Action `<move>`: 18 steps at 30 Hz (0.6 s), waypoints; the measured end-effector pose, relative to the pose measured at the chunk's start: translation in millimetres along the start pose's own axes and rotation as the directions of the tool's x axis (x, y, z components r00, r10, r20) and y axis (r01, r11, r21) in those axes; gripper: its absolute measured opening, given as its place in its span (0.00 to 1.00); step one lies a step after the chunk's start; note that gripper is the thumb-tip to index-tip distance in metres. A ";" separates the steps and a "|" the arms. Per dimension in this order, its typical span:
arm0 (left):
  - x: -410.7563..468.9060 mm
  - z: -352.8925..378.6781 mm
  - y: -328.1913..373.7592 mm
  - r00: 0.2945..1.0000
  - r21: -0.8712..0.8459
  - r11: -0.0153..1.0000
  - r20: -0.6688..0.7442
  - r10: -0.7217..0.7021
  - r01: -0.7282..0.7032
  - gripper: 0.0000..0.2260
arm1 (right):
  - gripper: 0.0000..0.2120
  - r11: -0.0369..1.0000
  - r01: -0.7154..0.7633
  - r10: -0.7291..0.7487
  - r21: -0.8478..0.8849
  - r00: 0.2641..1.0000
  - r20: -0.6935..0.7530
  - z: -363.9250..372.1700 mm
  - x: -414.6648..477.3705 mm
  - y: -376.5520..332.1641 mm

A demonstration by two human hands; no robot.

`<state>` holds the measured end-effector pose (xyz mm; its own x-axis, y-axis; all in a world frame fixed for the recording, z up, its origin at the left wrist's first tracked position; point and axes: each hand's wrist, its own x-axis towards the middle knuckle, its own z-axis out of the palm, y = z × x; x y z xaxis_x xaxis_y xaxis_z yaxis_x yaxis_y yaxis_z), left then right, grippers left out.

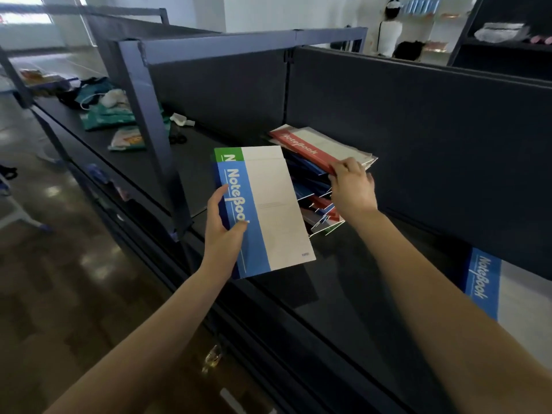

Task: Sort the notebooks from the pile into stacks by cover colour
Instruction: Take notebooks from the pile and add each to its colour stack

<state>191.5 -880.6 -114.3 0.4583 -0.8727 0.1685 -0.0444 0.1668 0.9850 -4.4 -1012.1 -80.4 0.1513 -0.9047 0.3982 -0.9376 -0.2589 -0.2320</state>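
Observation:
My left hand [222, 231] grips a blue-spined notebook [268, 213], held above the dark shelf [334, 282]; a green-spined notebook [228, 153] peeks out behind its top edge, in the same hand. Further back on the shelf lies the messy pile of notebooks [316, 186], with blue and red covers fanned out. On top of it is a red-spined notebook [310, 146]. My right hand [352, 186] pinches the near corner of that red notebook. A separate blue notebook [490, 291] lies flat on the shelf at the right, partly hidden by my right forearm.
A metal upright post [152, 130] divides the shelf just left of the held notebooks. Beyond it the shelf holds green packets and clutter [110, 115]. A dark back panel [418, 138] closes the shelf behind the pile. A person [389, 31] stands far off at the back.

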 end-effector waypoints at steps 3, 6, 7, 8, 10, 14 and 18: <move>-2.6 -5.9 -2.3 1.000 -0.012 1.000 0.022 -0.005 0.006 0.26 | 0.15 0.998 0.043 -0.040 0.048 0.998 -0.052 -1.0 1.5 3.4; -3.9 -6.9 -5.5 0.999 -0.022 1.000 0.042 -0.018 0.019 0.25 | 0.15 0.990 0.073 -0.062 0.122 0.994 -0.095 -4.0 -3.3 4.9; -4.4 -6.2 -6.0 0.999 -0.029 0.999 0.047 -0.027 0.028 0.25 | 0.15 0.988 0.084 -0.071 0.127 0.992 -0.101 -5.6 -6.0 3.7; -4.6 -5.2 -6.6 0.998 -0.033 0.999 0.050 -0.035 0.036 0.26 | 0.15 0.987 0.095 -0.082 0.130 0.991 -0.103 -7.2 -8.9 1.7; -4.6 -1.8 -6.7 0.998 -0.039 0.998 0.052 -0.046 0.048 0.26 | 0.16 0.980 0.133 -0.114 0.147 0.985 -0.131 -10.0 -16.3 -3.1; -2.7 4.3 -5.1 0.999 -0.067 0.996 0.021 -0.050 0.051 0.24 | 0.21 0.926 0.263 -0.176 0.270 0.936 -0.306 -11.4 -45.2 -19.1; 4.3 8.5 -3.7 0.997 -0.146 0.986 0.015 -0.074 0.075 0.19 | 0.19 0.890 0.379 -0.247 0.253 0.868 -0.430 -0.8 -79.6 -38.8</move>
<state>186.1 -888.8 -116.9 0.4473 -0.8892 0.0960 0.1199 0.1660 0.9788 19.8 -929.8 -102.4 0.2287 -0.5758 0.7849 -0.6982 -0.6589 -0.2799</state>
